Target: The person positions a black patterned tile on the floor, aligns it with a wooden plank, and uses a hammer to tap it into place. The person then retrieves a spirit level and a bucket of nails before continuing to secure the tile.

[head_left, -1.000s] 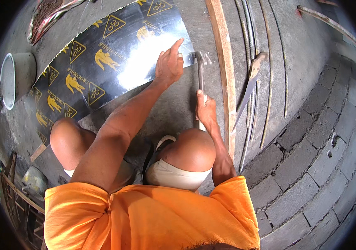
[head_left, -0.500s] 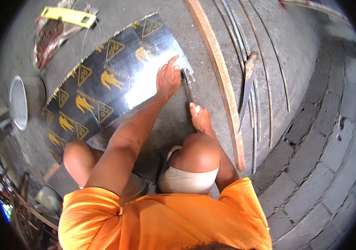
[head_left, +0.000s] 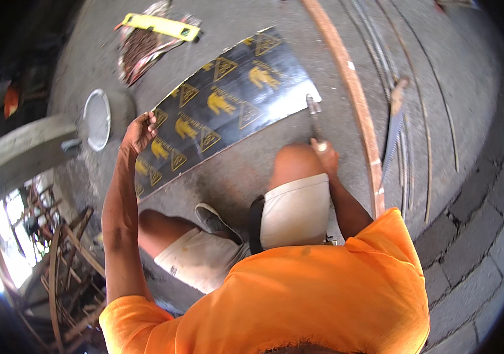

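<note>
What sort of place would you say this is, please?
Probably a building site, judging by the grey block masonry, the long thin metal rods on the bare grey floor, and the metal-headed hammer in the person's right hand.

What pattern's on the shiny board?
The board is black with yellow animal figures and triangles, best in the head view.

This looks like a building site: rough concrete floor (head_left: 228, 17), coursed grey blocks (head_left: 475, 224), long metal rods (head_left: 429, 177), a timber length (head_left: 349, 82) beside a handsaw (head_left: 392, 127), a hammer (head_left: 314, 106), a black printed panel (head_left: 234, 97), a yellow spirit level (head_left: 160, 26) on a sack (head_left: 149, 62), and jumbled scrap wood (head_left: 55, 265) at left.
</note>
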The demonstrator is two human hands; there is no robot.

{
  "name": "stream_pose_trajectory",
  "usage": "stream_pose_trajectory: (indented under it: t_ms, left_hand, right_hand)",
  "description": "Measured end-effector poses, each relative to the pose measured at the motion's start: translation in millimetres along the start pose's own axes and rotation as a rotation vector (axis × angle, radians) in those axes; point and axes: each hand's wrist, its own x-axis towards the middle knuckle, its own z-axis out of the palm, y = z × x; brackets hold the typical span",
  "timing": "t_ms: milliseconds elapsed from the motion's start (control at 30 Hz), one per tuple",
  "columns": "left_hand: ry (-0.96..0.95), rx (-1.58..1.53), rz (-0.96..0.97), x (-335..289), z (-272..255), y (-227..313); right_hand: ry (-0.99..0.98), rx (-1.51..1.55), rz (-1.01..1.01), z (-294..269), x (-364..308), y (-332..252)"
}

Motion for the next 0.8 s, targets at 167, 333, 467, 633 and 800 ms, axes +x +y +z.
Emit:
stream_pose_trajectory:
  t_ms: [167,333,467,633,800]
  left_hand:
    - [-0.118,-0.185,0.064,-16,-97,-48]
    - [0.255,-0.075,-0.059,-23,-216,-152]
    - [0.742,0.768,0.042,-65,-282,-230]
    - [0.864,1.082,-0.184,-113,-343,-295]
    - [0.842,0.932,0.033,-98,-383,-322]
  right_hand:
    - [0.099,-0.008,-0.053,12,3,10]
    - [0.258,-0.054,-0.077,29,11,28]
    - [0.356,-0.218,-0.136,35,31,47]
    - [0.476,-0.249,-0.171,38,54,72]
    - [0.323,-0.261,-0.033,35,60,68]
